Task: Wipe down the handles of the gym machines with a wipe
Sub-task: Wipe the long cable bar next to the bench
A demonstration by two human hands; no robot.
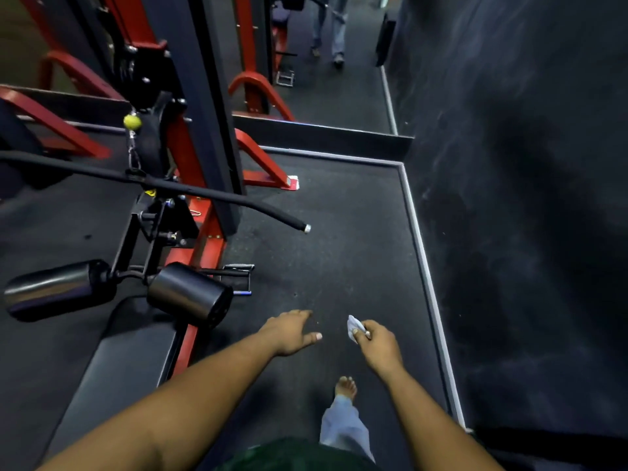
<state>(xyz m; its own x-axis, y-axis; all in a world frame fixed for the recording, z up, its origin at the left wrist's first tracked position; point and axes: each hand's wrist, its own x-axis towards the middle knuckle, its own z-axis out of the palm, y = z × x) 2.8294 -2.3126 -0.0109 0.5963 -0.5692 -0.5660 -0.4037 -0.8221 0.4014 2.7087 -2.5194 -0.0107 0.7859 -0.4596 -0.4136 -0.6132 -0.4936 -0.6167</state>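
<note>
both forearms reach forward from the bottom edge of the view over dark rubber flooring. left hand: fingers straight and spread, thumb out to the side, holding nothing, hovering above the floor just right of the seat pad. right hand: thumb and fingers pinched on a small crumpled white wipe, which sticks up from the fingertips; the two hands are near each other but apart. a bare foot and a pale trouser leg show below the hands. left of centre, a red and black cable machine; its long black pulldown bar hangs from a chain under a yellow ball, and the bar's right end, capped in silver, lies well ahead of both hands, untouched. two black roller pads sit above the seat. right side: a dark wall. top: a mirror repeating the frame and showing a person's legs.
</note>
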